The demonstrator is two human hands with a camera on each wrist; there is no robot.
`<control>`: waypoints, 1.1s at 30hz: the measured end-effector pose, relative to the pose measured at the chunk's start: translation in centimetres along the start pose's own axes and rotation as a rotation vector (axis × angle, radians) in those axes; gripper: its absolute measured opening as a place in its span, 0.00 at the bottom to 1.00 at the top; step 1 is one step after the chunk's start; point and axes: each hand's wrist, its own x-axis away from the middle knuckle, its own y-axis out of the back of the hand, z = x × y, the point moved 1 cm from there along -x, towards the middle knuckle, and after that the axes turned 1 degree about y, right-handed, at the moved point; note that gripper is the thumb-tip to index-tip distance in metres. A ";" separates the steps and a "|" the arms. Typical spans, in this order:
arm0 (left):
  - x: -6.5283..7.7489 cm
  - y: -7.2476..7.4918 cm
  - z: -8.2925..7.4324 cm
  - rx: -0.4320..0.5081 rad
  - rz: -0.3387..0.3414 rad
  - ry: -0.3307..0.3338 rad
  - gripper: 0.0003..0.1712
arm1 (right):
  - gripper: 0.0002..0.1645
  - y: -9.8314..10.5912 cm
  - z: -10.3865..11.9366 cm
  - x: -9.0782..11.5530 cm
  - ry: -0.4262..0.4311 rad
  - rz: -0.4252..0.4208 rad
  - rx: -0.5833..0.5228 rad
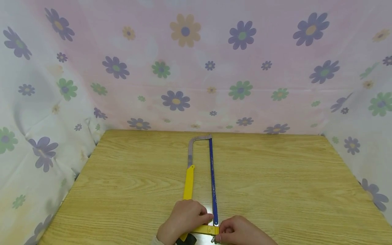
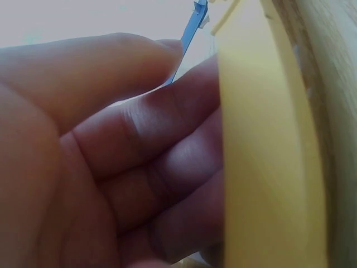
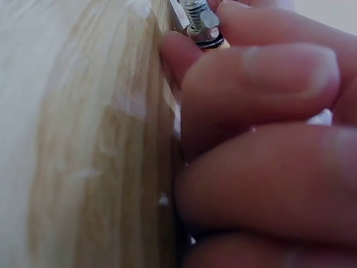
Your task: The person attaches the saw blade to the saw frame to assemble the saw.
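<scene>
A hacksaw lies on the wooden table with its yellow and grey frame (image 1: 189, 183) on the left and its blue blade (image 1: 213, 180) on the right. My left hand (image 1: 186, 216) reaches over the frame and pinches the blade near its close end between thumb and forefinger. In the left wrist view the other fingers curl beside the yellow frame (image 2: 265, 139). At the near corner of the saw, my right hand (image 1: 242, 231) pinches the wing nut (image 1: 213, 240). The right wrist view shows its threaded screw (image 3: 196, 14) beside the fingertips.
Flower-patterned cloth (image 1: 196, 68) hangs behind the wooden table (image 1: 275, 177) and along both sides. The saw's black grip (image 1: 186, 240) shows at the bottom edge, partly covered by my left wrist.
</scene>
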 end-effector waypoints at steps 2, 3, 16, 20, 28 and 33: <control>0.0 0.0 0.0 0.001 0.003 0.005 0.22 | 0.12 -0.1 -0.1 0.0 0.000 -0.003 -0.007; 0.0 0.0 0.0 0.001 0.004 0.007 0.22 | 0.12 -0.1 -0.1 0.0 -0.002 -0.008 -0.012; -0.1 -0.1 0.1 -0.004 -0.001 0.007 0.23 | 0.14 -0.2 -0.4 -0.1 -0.038 -0.035 -0.037; -0.1 -0.1 0.1 -0.006 0.000 0.007 0.23 | 0.13 -0.1 -0.4 -0.1 -0.031 -0.022 -0.025; 0.0 -0.2 0.1 -0.013 -0.001 0.005 0.22 | 0.14 -0.1 -0.2 0.0 -0.002 -0.001 -0.018; -0.1 -0.2 0.1 -0.016 -0.003 0.003 0.23 | 0.14 0.0 -0.2 0.0 0.003 0.010 -0.031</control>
